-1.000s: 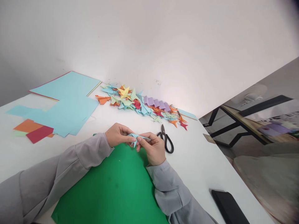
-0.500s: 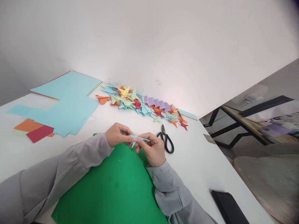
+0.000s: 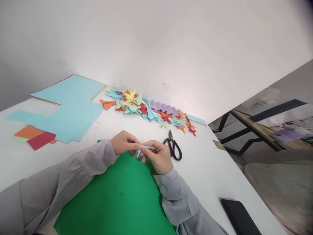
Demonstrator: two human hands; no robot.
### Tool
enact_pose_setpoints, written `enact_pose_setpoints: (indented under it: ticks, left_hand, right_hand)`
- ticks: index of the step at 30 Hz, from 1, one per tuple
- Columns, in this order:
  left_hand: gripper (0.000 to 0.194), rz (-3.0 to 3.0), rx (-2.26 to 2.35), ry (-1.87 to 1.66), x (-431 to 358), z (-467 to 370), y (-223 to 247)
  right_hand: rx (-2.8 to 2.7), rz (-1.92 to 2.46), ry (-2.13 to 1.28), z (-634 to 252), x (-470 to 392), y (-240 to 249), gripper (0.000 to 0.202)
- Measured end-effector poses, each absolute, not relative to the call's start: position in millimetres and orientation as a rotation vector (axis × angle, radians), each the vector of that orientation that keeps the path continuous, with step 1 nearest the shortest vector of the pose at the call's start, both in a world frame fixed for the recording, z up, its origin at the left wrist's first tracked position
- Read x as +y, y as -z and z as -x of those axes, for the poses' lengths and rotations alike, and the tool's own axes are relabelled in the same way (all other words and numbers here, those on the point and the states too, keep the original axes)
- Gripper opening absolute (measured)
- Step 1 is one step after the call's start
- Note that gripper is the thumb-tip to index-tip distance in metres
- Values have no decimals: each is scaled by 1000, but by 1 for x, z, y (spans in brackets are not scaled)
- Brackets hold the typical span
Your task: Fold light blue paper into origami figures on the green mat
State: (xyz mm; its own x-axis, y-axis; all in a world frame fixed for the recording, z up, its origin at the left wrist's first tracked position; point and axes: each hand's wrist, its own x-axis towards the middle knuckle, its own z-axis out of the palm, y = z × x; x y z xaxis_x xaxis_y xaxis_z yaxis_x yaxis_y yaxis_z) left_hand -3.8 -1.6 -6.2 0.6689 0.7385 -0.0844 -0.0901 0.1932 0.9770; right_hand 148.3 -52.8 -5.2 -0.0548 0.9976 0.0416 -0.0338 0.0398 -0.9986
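Note:
A small folded light-blue paper (image 3: pixel 138 152) is pinched between both hands above the green sheet. My left hand (image 3: pixel 125 143) grips its left side, thumb and fingers closed. My right hand (image 3: pixel 158 157) holds it from the right, with the thumb pressed near the middle and a thin pointed end lying across the fingers. Fingers cover much of the folded paper, so its full shape is hidden. Beneath the hands lies the green sheet (image 3: pixel 114 199). Close behind my right hand rest black-handled scissors (image 3: pixel 173 147).
A pile of folded paper figures (image 3: pixel 146 109) in several colours lies along the wall. Light-blue sheets (image 3: pixel 70 119) spread to the left, with orange paper (image 3: pixel 28 131) and red paper (image 3: pixel 41 141) in front. A black flat object (image 3: pixel 241 217) lies at the lower right.
The fingers have shifted slightly on the folded paper: both thumbs are closer together and more of the paper's upper edge is covered. Its short blue tip has moved a little left and down.

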Motion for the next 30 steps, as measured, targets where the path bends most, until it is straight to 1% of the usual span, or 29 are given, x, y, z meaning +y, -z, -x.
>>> enact_pose_setpoints:
  ticks: [3,9,14,21,26,30]
  left_hand:
    - [32,-1205,638,-602,-1,4,7]
    - [35,-1114,664,-600,1,3,9]
    - [37,-1124,714,-597,1,3,10]
    - [41,-1083,687,-520,1,2,10]
    - [41,-1034,690,-533,2,2,11]
    - [42,-1010,706,-543,2,2,11]
  right_hand:
    - [-1233,1117,-1265,-150,-52,6,28]
    - [-1194,937,-1386,-155,-47,18,25]
    - [-1126,934,-1353,-154,-45,21,19]
    - [-1026,943,-1403,-154,-42,19,19]
    - [-1006,937,-1451,-156,-41,20,17]
    - [-1049,921,-1417,-156,-40,23,15]
